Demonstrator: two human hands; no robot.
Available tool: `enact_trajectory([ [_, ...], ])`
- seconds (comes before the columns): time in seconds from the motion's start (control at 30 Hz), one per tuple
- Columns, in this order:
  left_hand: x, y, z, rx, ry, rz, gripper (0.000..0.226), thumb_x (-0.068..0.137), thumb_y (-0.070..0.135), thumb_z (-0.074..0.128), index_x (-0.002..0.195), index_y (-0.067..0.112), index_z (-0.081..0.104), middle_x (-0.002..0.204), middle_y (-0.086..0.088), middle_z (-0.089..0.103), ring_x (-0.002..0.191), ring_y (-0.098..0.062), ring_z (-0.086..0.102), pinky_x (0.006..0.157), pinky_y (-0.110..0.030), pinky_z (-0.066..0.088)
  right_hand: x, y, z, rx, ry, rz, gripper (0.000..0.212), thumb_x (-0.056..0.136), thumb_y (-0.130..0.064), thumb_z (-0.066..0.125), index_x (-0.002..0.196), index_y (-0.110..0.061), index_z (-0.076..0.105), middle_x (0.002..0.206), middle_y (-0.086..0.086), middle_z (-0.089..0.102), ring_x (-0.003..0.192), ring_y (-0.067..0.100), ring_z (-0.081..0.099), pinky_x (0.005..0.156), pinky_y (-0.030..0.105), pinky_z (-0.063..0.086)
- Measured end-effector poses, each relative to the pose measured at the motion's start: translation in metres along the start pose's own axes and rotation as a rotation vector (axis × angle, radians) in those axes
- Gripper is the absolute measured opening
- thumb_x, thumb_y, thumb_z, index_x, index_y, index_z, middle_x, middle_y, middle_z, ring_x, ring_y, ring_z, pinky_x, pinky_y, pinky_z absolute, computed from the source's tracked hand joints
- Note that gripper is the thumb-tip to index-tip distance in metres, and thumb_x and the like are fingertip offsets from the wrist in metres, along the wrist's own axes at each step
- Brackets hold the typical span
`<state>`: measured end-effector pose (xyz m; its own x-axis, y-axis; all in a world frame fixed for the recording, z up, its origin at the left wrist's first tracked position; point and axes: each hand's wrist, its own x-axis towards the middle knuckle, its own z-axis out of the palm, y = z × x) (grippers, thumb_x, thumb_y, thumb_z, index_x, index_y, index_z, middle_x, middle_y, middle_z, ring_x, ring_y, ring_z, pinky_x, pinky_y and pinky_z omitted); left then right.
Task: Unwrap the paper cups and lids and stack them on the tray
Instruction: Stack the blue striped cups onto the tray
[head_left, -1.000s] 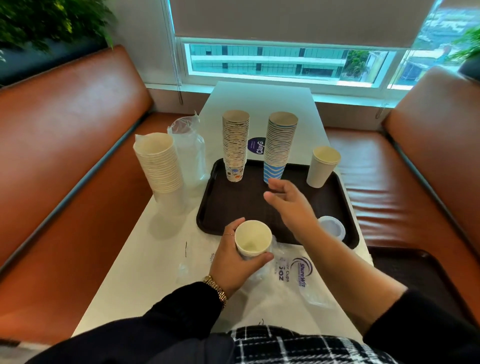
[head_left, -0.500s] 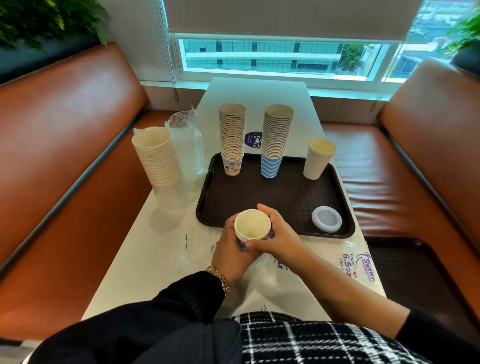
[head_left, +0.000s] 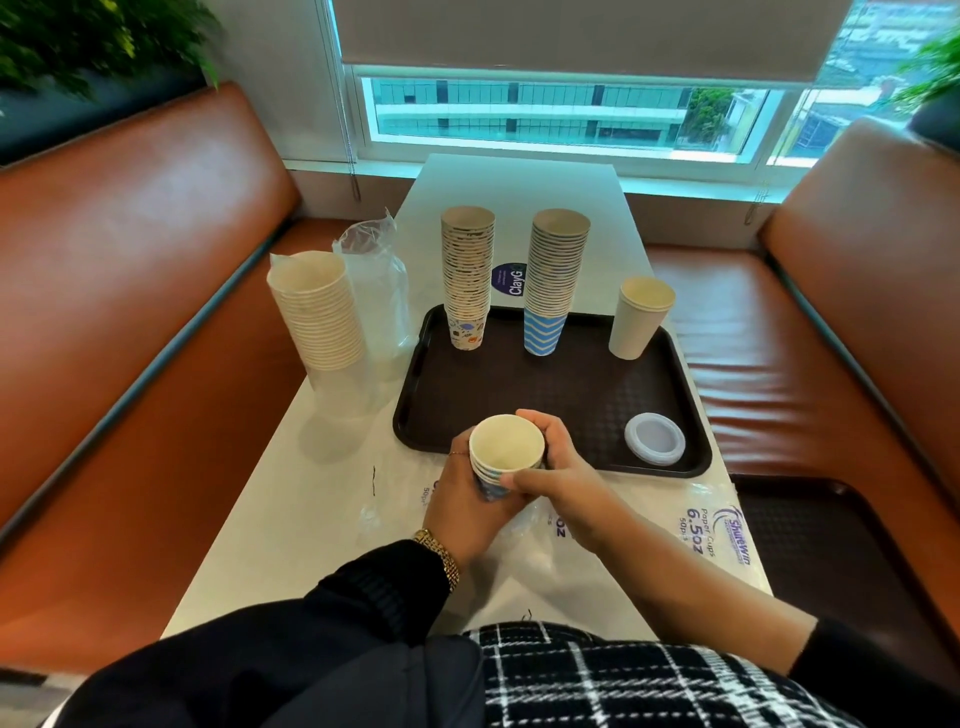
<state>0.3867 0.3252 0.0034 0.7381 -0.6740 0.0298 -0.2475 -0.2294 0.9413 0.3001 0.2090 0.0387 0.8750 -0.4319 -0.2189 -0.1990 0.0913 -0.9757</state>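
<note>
Right hand came back from over the tray and now grips the short cup stack alongside the left hand, fingers curled round it.

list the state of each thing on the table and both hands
small stack of paper cups: upright, gripped by both hands
left hand: curled round it
right hand: curled round it
dark brown plastic tray: holds three upright stacks
white plastic lids: flat on tray
plain white cup stack: upright, off tray, partly wrapped
</note>
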Motion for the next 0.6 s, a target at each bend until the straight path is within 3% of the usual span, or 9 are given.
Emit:
enact_trajectory([
  [0.13,0.001,0.002,0.001,0.012,0.004,0.003,0.079,0.066,0.034,0.087,0.123,0.042,0.033,0.115,0.022,0.051,0.103,0.002,0.056,0.088,-0.016,0.048,0.002,-0.003,-0.001,-0.022,0.043,-0.043,0.090,0.057,-0.029,0.085,0.134,-0.031,0.039,0.129,-0.003,0.054,0.122,0.016,0.054,0.103,0.035,0.049],
  [0.27,-0.001,0.004,0.000,0.021,0.001,0.016,0.079,0.067,0.027,0.087,0.123,0.041,0.033,0.111,0.028,0.049,0.099,0.013,0.053,0.080,-0.003,0.042,0.008,-0.005,-0.002,-0.189,0.063,-0.070,0.102,0.051,-0.043,0.091,0.139,-0.030,0.041,0.131,-0.007,0.055,0.123,0.011,0.054,0.105,0.036,0.048],
  [0.33,-0.001,0.005,0.000,0.016,0.001,0.019,0.079,0.066,0.028,0.088,0.121,0.043,0.034,0.112,0.028,0.050,0.102,0.013,0.053,0.081,-0.003,0.043,0.008,-0.006,-0.002,-0.192,0.074,-0.083,0.094,0.046,-0.048,0.091,0.128,-0.031,0.049,0.126,-0.005,0.059,0.118,0.012,0.058,0.101,0.040,0.051],
  [0.4,-0.001,0.005,0.000,0.014,0.016,0.025,0.075,0.064,0.027,0.089,0.116,0.043,0.037,0.113,0.026,0.053,0.102,0.014,0.055,0.083,-0.006,0.045,0.008,-0.014,-0.002,-0.125,0.088,-0.112,0.084,0.049,-0.039,0.091,0.122,-0.028,0.052,0.123,0.001,0.063,0.114,0.017,0.063,0.098,0.042,0.054],
  [0.5,-0.003,0.006,-0.001,-0.015,0.026,0.042,0.072,0.064,0.020,0.090,0.113,0.040,0.041,0.113,0.017,0.058,0.099,0.014,0.057,0.080,-0.005,0.044,0.009,-0.040,-0.006,0.039,0.127,-0.198,0.068,0.058,-0.022,0.086,0.118,-0.019,0.053,0.115,0.005,0.067,0.107,0.018,0.067,0.087,0.034,0.057],
  [0.6,-0.005,0.005,0.000,-0.027,0.033,0.059,0.075,0.064,0.015,0.090,0.117,0.034,0.040,0.116,0.020,0.053,0.101,0.018,0.053,0.081,-0.002,0.040,0.023,-0.080,-0.016,0.085,0.226,-0.313,0.064,0.061,-0.023,0.083,0.116,-0.020,0.052,0.110,0.000,0.067,0.099,0.008,0.068,0.081,0.025,0.054],
])
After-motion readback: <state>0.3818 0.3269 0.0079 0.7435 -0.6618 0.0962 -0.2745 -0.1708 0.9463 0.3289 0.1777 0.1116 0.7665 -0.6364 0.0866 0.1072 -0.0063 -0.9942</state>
